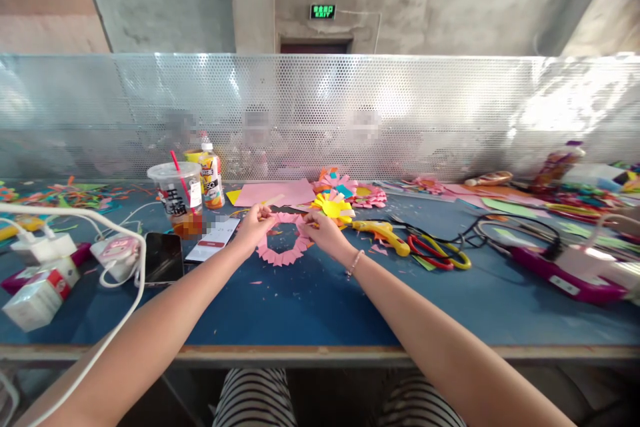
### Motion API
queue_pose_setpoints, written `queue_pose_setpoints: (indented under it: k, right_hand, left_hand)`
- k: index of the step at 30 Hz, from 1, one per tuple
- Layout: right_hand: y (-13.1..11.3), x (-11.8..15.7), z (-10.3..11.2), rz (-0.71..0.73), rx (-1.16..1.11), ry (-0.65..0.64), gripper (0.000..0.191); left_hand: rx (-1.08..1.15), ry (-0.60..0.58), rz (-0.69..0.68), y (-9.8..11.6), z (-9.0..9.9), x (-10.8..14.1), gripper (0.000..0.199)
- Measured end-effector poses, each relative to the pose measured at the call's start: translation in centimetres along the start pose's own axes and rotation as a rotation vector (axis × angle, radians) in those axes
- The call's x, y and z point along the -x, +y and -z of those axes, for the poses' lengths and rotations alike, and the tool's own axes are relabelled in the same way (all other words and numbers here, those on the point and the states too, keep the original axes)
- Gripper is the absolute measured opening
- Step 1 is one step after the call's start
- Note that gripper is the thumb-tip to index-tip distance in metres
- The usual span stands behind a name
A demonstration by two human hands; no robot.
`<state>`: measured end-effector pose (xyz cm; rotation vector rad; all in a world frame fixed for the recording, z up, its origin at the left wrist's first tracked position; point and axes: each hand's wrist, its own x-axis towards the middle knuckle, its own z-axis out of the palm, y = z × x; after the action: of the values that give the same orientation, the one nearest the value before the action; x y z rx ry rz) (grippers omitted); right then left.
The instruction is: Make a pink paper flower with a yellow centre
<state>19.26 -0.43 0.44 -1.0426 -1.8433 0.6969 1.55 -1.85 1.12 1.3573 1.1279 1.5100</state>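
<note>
A ring of folded pink paper (283, 257) with a jagged outer edge is held just over the blue table. My left hand (254, 221) is closed on its upper left side, and a pale strip (274, 200) shows at those fingertips. On the upper right side of the ring, my right hand (324, 229) pinches the paper, its fingertips partly hidden. Just behind the right hand lies a yellow paper flower (334, 208). A yellow glue gun (384, 235) rests to the right of it, beside scissors with red and yellow handles (443, 253).
Pink paper sheets (275, 192) and more paper flowers (367, 195) lie at the back. To the left stand a plastic drink cup (176, 197), a bottle (212, 180) and a phone (163, 259). Cables and a purple power strip (565, 273) lie right. A perforated metal screen (320, 93) borders the table.
</note>
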Motion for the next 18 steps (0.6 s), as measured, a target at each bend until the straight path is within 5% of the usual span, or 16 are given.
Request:
queue_pose_setpoints:
  k: [18]
  right_hand:
    - [-0.50,0.25,-0.20,-0.032,-0.310,0.000,0.027]
  left_hand:
    - [0.052,-0.071,-0.079,0.20,-0.13,0.38,0.027]
